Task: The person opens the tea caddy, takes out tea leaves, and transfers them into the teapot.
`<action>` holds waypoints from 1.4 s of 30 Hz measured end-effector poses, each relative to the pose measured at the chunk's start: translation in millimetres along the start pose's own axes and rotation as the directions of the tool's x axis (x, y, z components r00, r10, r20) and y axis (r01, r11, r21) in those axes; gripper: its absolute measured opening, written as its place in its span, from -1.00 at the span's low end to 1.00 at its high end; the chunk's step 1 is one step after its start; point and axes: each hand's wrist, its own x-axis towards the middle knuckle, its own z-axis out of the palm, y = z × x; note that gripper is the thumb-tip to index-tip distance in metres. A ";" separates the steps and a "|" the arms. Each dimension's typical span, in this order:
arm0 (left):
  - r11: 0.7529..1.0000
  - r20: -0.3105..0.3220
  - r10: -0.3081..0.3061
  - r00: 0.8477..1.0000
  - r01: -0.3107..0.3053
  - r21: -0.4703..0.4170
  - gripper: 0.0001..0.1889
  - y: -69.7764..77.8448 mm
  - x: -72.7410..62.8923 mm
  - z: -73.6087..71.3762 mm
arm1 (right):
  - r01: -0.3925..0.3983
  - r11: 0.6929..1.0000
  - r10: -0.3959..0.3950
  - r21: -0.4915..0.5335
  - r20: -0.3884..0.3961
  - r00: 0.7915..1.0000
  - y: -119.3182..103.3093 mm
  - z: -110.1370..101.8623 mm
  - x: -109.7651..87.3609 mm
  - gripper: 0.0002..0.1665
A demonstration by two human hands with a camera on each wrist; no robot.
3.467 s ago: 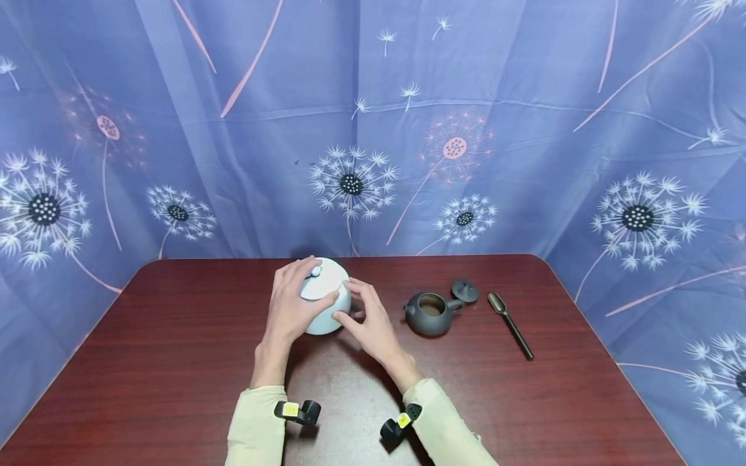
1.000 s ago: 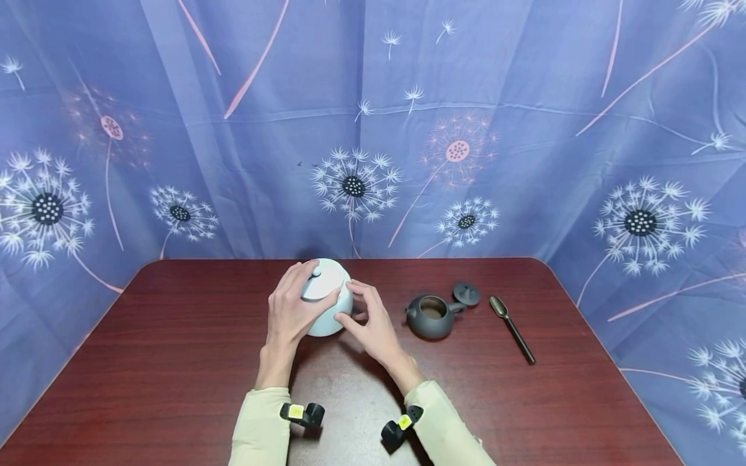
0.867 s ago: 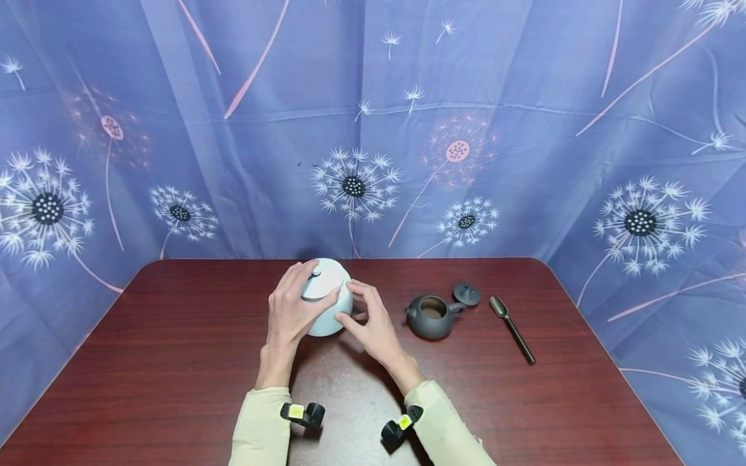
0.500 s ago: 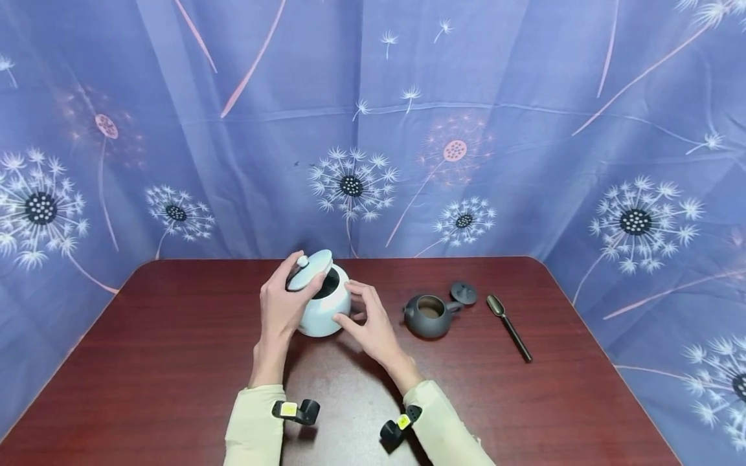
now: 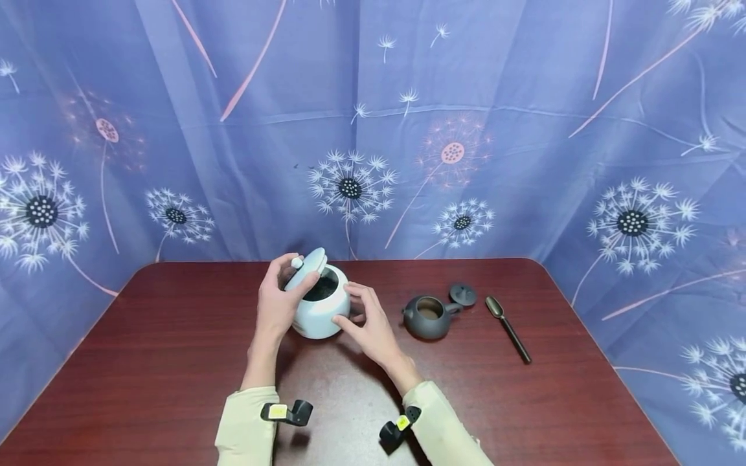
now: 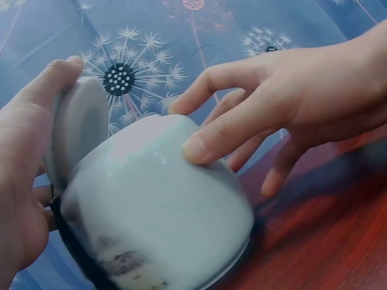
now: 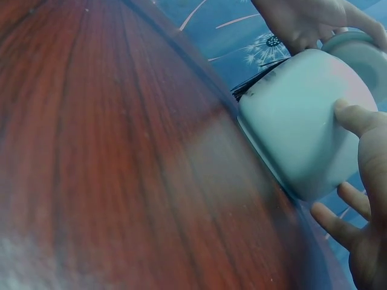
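A pale, round lidded jar (image 5: 317, 320) stands near the table's back edge, its mouth uncovered on dark contents (image 5: 322, 289). My left hand (image 5: 275, 303) grips the jar's knobbed lid (image 5: 309, 268), tilted steeply at the left of the rim. In the left wrist view the lid (image 6: 84, 130) stands almost on edge beside the jar (image 6: 175, 199), which has a dark printed mark low on its side. My right hand (image 5: 370, 323) holds the jar's right side, thumb in front and fingers at the rim. The right wrist view shows that thumb pressed against the jar (image 7: 302, 121).
Right of the jar sits a dark teapot (image 5: 427, 318) without its lid, handle pointing right. Its small dark lid (image 5: 463, 295) lies just behind the handle. Farther right is a dark-handled scoop (image 5: 509, 330). A blue dandelion-patterned curtain (image 5: 373, 129) hangs behind the reddish-brown table (image 5: 146, 362).
The left hand has lifted the lid off the jar and tipped it up to the left, baring the dark inside. The right hand stays on the jar's side.
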 end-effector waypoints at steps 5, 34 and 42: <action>1.000 -0.048 0.005 0.999 -0.004 0.022 -0.40 -1.0 -2.5 3.4 | -0.006 1.000 0.006 0.015 -0.009 1.000 1.3 2.3 -0.4 -0.32; 0.984 -0.238 0.114 0.965 -0.077 0.158 -0.31 12.6 -4.0 -6.3 | 0.009 1.000 -0.009 0.002 -0.006 1.000 2.3 1.7 -0.2 -0.33; 0.962 -0.279 0.189 0.941 -0.119 0.247 -0.28 12.5 -1.8 -17.1 | 0.019 1.000 -0.019 0.013 -0.016 1.000 3.3 1.9 0.4 -0.33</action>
